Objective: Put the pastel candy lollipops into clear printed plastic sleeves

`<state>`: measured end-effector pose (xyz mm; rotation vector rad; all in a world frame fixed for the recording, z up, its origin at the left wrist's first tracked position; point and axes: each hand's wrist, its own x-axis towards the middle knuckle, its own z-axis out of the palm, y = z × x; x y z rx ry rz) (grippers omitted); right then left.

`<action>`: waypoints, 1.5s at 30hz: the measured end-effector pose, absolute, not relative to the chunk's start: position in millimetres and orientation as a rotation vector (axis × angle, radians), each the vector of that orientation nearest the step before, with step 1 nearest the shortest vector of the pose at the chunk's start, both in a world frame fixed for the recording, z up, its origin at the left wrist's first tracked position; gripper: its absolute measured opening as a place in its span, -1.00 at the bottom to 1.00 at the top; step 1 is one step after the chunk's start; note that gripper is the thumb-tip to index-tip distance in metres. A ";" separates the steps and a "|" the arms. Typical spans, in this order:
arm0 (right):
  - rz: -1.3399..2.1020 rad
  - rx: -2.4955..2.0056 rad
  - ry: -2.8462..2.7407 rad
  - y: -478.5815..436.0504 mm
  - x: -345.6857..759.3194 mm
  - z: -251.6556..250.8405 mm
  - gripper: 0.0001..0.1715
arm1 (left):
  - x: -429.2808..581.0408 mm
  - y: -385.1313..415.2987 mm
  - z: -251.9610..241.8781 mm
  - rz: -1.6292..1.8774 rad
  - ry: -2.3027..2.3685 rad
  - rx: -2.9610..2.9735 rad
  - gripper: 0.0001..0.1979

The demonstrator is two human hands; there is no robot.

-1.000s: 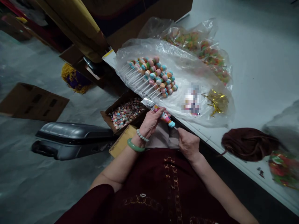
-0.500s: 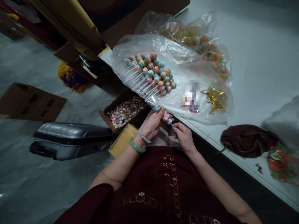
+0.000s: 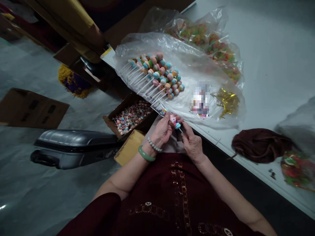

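Between my hands is a candy skewer [image 3: 175, 122] with pink and blue pieces on a white stick, in a clear printed wrapper [image 3: 158, 107]. My left hand [image 3: 162, 131] is closed around the wrapped candy, thumb on top. The fingers of my right hand [image 3: 193, 143] pinch the stick at its lower end. Just beyond, on the table, lies a pile of colourful candy skewers [image 3: 159, 73], their white sticks pointing towards me. To the right of the pile are a partly blurred packet [image 3: 199, 101] and gold twist ties [image 3: 227, 101].
Clear plastic sheeting [image 3: 142, 42] lies under the pile on the white table [image 3: 270, 65]. Bags of gummy candy [image 3: 221, 54] sit behind. A brown cloth [image 3: 261, 144] is at right. Below left are a box of wrapped candies [image 3: 133, 118], a grey suitcase [image 3: 73, 144] and a cardboard box [image 3: 34, 106].
The wrapper's printed top now shows more plainly, spread flat above my left hand. My right hand has shifted slightly, its fingers higher along the stick. The view has moved a little.
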<state>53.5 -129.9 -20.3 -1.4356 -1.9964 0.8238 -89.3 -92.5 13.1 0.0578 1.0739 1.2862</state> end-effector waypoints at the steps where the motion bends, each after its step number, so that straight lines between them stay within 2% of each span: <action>1: 0.868 -1.395 -2.014 -130.0 53.5 -20.0 -0.41 | -89.6 -92.6 12.9 1.283 1.075 0.067 -0.60; 7: 0.866 -1.316 -2.103 -132.0 51.3 -22.0 -0.47 | -90.3 -92.0 10.5 1.317 1.108 0.075 -0.60; 12: 0.799 -1.329 -2.146 -130.6 50.7 -23.9 -0.44 | -87.0 -92.6 7.4 1.337 1.130 0.080 -0.61; 15: 0.874 -1.331 -2.071 -129.4 50.2 -24.4 -0.44 | -82.2 -95.7 4.1 1.334 1.116 0.127 -0.60; 23: 1.421 -1.352 -1.286 -115.3 41.6 -25.9 -0.77 | -62.5 -107.9 -7.2 1.265 1.051 0.269 -0.55; 28: 1.497 -1.354 -1.166 -111.3 47.2 -24.9 -0.89 | -72.3 -101.6 -7.9 1.179 1.076 0.272 -0.52; 32: 1.572 -1.351 -1.178 -110.1 53.7 -22.7 -0.86 | -87.0 -94.1 -3.7 1.122 1.111 0.259 -0.60; 37: 1.748 -1.349 -1.013 -107.3 50.1 -18.2 -0.83 | -98.2 -85.8 -5.3 1.325 1.037 0.203 -0.75; 42: 1.694 -1.502 -1.116 -103.9 45.3 -10.9 -0.80 | -91.5 -89.5 -5.0 1.357 1.023 0.199 -0.71; 45: 1.867 -1.464 -0.907 -98.2 51.4 -5.8 -0.79 | -87.6 -93.6 -2.2 1.345 1.020 0.219 -0.69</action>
